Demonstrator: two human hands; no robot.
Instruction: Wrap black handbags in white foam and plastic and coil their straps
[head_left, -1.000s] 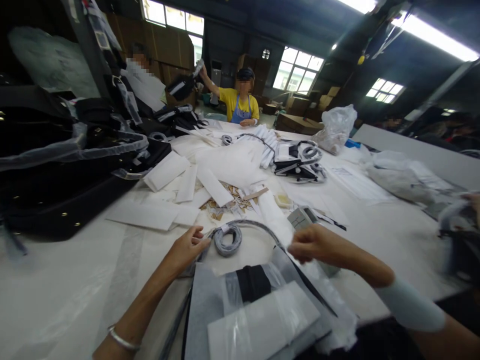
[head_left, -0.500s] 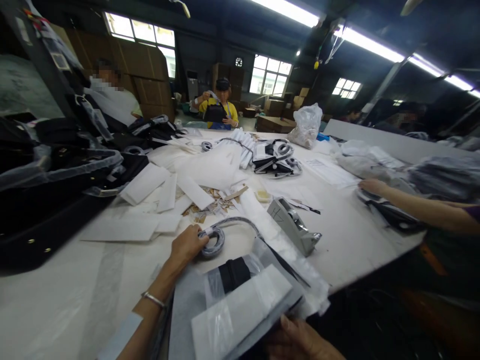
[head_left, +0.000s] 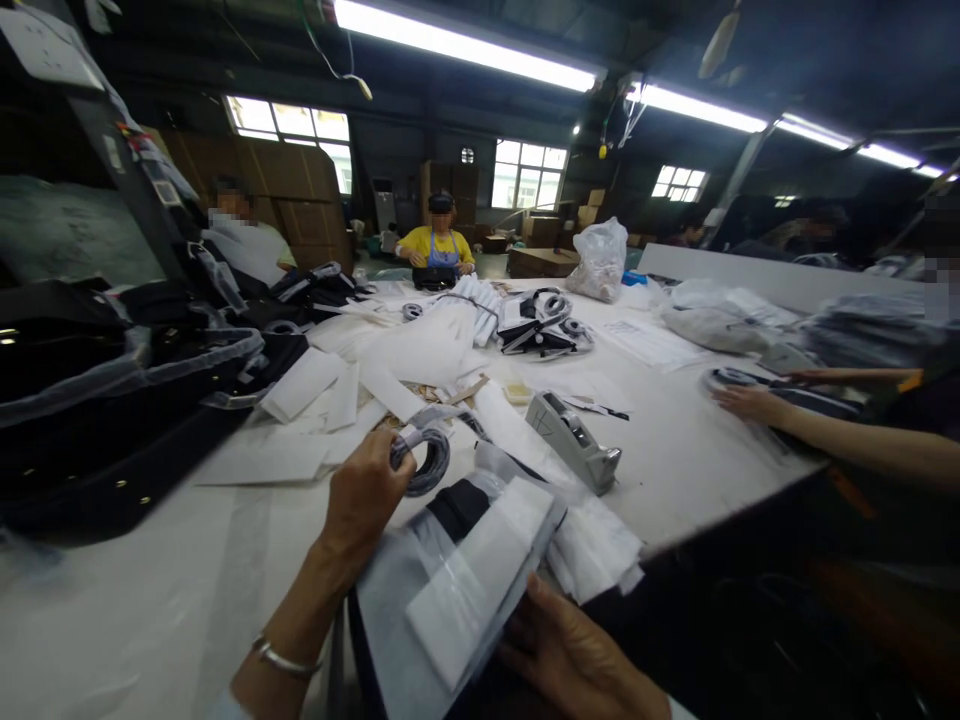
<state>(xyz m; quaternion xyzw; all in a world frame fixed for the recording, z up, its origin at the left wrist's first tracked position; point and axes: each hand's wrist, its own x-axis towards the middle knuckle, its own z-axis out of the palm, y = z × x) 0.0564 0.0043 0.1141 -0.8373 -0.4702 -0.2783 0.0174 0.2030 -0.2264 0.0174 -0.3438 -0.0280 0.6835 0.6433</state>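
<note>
so the left hand (head_left: pixel 364 500) is curled around a coil of grey cord (head_left: pixel 426 462), its fingers bent in and gripping the coil just above the table, with a metal bangle (head_left: pixel 285 655) on the wrist. the coil sits close to the top corner of a clear plastic bag (head_left: pixel 457 570) holding a white sheet and a black strap. the right hand (head_left: pixel 570 650) is low at the bag's lower edge, fingers (head_left: pixel 547 610) spread and touching it from below, though i can't tell whether they're pinching it. just past the bag, white paper packets (head_left: pixel 592 545) lie on the white work table (head_left: pixel 660 470), with a grey tape dispenser (head_left: pixel 574 442) standing nearby. off to the right, a co-worker's hand (head_left: pixel 750 405) rests beside a dark coiled strap (head_left: pixel 731 378). further up the table are white paper sheets (head_left: pixel 300 385), cardboard scraps (head_left: pixel 420 415) and strapped packs (head_left: pixel 540 325). black bags in clear wrap (head_left: pixel 112 400) are piled along the left, and a person in a yellow shirt and blue apron (head_left: pixel 439 235) sits at the far end.
</note>
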